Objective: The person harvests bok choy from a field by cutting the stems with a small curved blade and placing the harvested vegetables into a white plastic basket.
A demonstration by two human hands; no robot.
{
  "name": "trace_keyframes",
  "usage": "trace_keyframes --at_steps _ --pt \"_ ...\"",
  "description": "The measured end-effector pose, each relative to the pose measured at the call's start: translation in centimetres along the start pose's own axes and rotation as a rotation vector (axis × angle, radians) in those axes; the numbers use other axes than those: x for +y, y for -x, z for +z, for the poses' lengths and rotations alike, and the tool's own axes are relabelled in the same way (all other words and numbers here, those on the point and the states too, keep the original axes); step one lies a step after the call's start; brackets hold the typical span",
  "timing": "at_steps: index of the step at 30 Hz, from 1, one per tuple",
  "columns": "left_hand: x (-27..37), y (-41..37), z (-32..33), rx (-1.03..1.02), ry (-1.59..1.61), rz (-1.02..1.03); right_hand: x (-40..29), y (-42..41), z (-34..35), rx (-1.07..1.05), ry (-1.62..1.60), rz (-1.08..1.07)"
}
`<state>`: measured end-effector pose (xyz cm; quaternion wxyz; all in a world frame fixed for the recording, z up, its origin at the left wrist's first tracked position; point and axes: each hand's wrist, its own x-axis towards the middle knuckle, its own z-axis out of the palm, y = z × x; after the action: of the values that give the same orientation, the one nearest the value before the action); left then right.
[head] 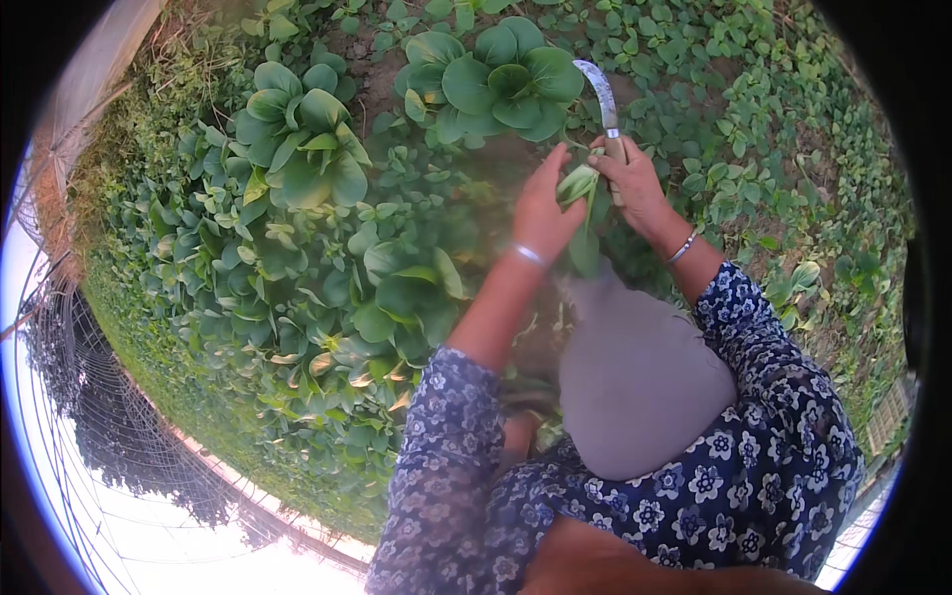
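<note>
Between my hands, right of the upper middle, is a small leafy green plant with pale stalks; one leaf hangs down. My left hand is closed around its stalks. The wooden handle of a sickle-like curved knife is in my right hand, blade pointing up and curving left. The right thumb and a finger also meet at the pale stalk end. A large rosette of broad-leaved greens grows just up and left of the hands. Another broad-leaved plant stands farther left.
Low leafy plants cover much of the ground, with brown soil between them. More broad-leaved greens grow left of my forearm. A wire mesh curves along the lower left rim, and pale sheeting hangs at the upper left.
</note>
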<state>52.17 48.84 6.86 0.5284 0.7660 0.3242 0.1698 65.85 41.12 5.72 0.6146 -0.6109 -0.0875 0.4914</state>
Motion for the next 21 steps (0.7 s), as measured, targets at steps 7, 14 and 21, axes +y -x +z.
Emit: trace_keyframes --at_steps 7,14,21 --pt "0.5 -1.2 1.0 -0.268 -0.141 -0.292 1.2 -0.4 -0.8 0.105 -0.114 0.048" --pt "3.5 -8.5 0.6 -0.47 -0.752 -0.136 5.4 -6.0 1.3 0.063 -0.167 0.116" --pt "0.5 -12.9 -3.0 -0.473 -1.129 -0.278 5.6 -6.9 1.9 0.007 0.162 0.206"
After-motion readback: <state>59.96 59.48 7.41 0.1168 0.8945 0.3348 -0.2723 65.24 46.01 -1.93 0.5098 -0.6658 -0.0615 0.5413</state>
